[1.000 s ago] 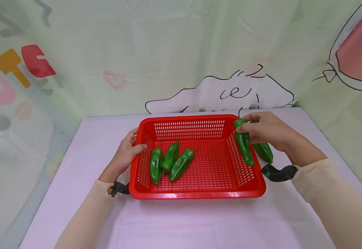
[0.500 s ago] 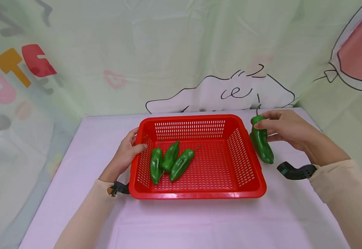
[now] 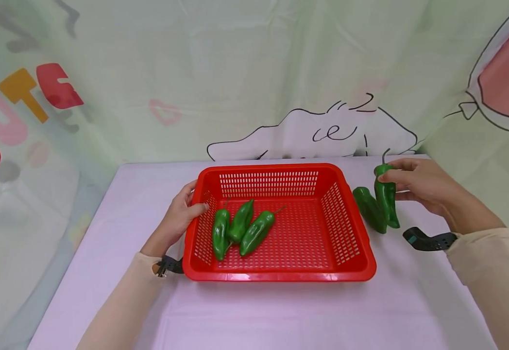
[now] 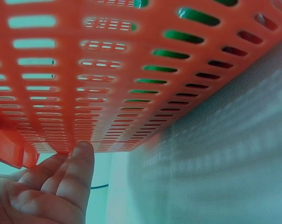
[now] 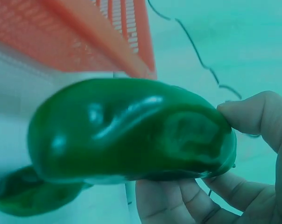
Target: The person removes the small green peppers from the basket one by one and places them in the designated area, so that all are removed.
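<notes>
My left hand (image 3: 177,218) grips the left rim of a red plastic basket (image 3: 276,275), thumb over the rim and fingers on the outside; the left wrist view shows those fingers (image 4: 68,179) against the slotted wall. Inside, toward the left, lie three green peppers (image 3: 256,233). Right of the basket, my right hand (image 3: 427,187) pinches another green pepper (image 3: 385,194) near its stem end, tip pointing down. Close beside it a further green pepper (image 3: 369,209) lies on the table along the basket's right side. The held pepper (image 5: 127,130) fills the right wrist view.
The basket stands on a table with a pale lilac cloth (image 3: 280,316). A printed fabric backdrop (image 3: 246,73) rises behind the table's far edge and along both sides.
My right hand has carried its pepper from over the basket's right rim out to the right, uncovering the pepper on the table. The left hand stays on the basket.
</notes>
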The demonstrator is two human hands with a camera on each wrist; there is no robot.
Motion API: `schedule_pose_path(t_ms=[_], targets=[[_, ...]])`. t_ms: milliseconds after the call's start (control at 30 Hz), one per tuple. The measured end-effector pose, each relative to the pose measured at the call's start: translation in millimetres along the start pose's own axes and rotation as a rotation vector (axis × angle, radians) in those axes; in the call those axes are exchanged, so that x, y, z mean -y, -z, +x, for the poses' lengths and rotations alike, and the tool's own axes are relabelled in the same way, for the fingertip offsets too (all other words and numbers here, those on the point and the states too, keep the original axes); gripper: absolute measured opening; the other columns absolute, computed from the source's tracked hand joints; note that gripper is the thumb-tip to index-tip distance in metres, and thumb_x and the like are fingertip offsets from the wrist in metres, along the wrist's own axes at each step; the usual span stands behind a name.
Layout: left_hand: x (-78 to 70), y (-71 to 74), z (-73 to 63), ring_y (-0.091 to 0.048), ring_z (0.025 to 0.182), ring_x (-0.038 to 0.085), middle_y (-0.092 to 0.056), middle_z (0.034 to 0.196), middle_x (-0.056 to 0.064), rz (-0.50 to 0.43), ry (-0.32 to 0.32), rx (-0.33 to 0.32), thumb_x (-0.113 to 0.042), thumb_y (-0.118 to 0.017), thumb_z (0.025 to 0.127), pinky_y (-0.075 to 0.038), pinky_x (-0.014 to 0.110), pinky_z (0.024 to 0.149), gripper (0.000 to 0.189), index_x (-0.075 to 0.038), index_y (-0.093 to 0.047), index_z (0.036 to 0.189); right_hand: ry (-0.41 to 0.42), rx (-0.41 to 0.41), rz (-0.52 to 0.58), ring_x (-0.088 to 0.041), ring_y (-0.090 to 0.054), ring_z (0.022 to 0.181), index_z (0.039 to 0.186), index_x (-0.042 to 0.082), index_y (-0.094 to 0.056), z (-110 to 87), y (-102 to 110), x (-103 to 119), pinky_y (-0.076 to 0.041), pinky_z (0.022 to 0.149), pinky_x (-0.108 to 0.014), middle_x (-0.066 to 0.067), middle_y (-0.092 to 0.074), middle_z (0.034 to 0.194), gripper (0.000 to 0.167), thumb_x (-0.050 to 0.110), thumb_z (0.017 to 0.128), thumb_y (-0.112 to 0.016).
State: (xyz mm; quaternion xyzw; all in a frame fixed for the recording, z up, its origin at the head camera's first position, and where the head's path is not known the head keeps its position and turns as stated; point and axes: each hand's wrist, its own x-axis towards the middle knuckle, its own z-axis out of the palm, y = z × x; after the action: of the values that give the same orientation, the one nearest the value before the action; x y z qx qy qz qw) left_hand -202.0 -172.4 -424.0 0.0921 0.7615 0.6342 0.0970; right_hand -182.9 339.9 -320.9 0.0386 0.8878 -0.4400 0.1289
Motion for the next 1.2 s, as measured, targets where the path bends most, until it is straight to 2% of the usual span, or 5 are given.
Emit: schedule_pose_path(t_ms=[467,800,1033,1100,1200], targets=[[-1.3,-0.5,-0.7,-0.065,0.12,0.047,-0.054,0.148,0.025,-0.013,-0.008,0.0,-0.005,-0.057,0.098,-0.063,0.048,0.083,0.073,-0.008,-0.025,0.163,-0.047,-0.08,0.009,-0.003,-0.065,0.083,0.15,-0.012,-0.034,16.2,13,-38,-0.058,0.074,-0.021,0.021,-0.063,0.09,0.068,0.034,0.105,-0.056],[-1.4,1.0,-2.2,-0.065,0.12,0.047,-0.053,0.148,0.025,-0.009,-0.01,-0.006,-0.005,-0.056,0.098,-0.063,0.048,0.084,0.072,-0.008,-0.024,0.163,-0.057,-0.078,0.022,-0.003,-0.064,0.084,0.15,-0.012,-0.035,29.9,9,-54,-0.057,0.075,-0.022,0.021,-0.064,0.089,0.068,0.034,0.105,-0.056],[0.4,1.3,-1.7,-0.066,0.119,0.047,-0.053,0.149,0.024,-0.01,-0.006,-0.009,-0.006,-0.058,0.098,-0.064,0.048,0.082,0.072,-0.009,-0.026,0.163,-0.07,-0.065,-0.003,-0.007,-0.063,0.088,0.152,-0.013,-0.034,36.9,8,-65,-0.057,0.077,-0.024,0.012,-0.067,0.098,0.068,0.035,0.106,-0.053],[0.4,0.5,-1.4,-0.065,0.12,0.047,-0.053,0.149,0.023,-0.012,-0.004,-0.008,-0.006,-0.057,0.098,-0.063,0.048,0.083,0.072,-0.009,-0.026,0.162,-0.07,-0.07,-0.013,-0.008,-0.063,0.088,0.152,-0.013,-0.034,37.4,7,-69,-0.057,0.078,-0.025,0.007,-0.068,0.103,0.068,0.035,0.106,-0.052],[1.0,-0.3,-0.9,-0.065,0.122,0.046,-0.052,0.15,0.023,-0.011,0.0,-0.006,-0.006,-0.057,0.098,-0.063,0.048,0.084,0.072,-0.009,-0.025,0.163,-0.07,-0.079,-0.028,-0.012,-0.064,0.091,0.152,-0.014,-0.035,38.0,6,-76,-0.057,0.078,-0.025,-0.008,-0.069,0.114,0.069,0.035,0.106,-0.051]])
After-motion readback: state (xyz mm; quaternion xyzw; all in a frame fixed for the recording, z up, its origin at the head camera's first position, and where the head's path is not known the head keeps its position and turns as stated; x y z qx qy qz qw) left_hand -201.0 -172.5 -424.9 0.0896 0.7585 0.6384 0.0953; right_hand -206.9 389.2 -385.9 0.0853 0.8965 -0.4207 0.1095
